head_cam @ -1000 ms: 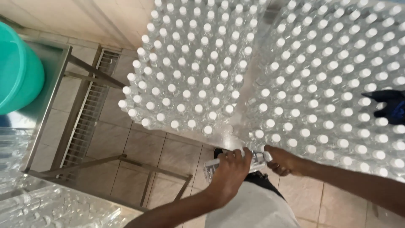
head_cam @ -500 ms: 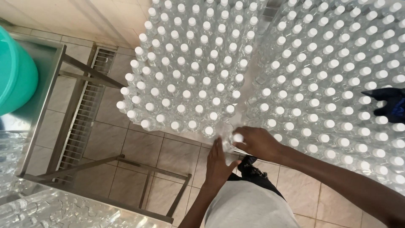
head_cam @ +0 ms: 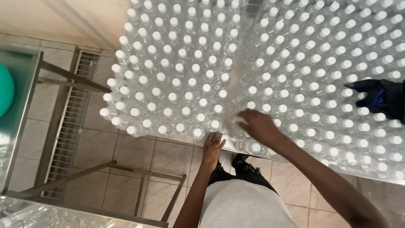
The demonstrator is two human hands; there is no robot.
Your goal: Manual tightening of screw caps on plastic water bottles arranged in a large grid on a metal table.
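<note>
Two big blocks of clear plastic bottles with white caps stand close together: a left block (head_cam: 177,71) and a right block (head_cam: 320,71). My left hand (head_cam: 212,145) rests flat against the near edge of the left block, fingers apart, holding nothing. My right hand (head_cam: 258,125) lies palm down on the caps at the near left corner of the right block, by the narrow gap between the blocks. Whether it grips a bottle cannot be made out.
A steel frame table (head_cam: 63,177) stands at the left over a floor drain grate (head_cam: 69,122). A green round container (head_cam: 5,90) shows at the left edge. A dark cloth or glove (head_cam: 382,99) lies on the right block. More wrapped bottles (head_cam: 38,215) sit at bottom left.
A second ago both hands held something low at the blocks' near edge. My right hand has risen onto the right block's caps; my left hand has opened against the left block's edge.
</note>
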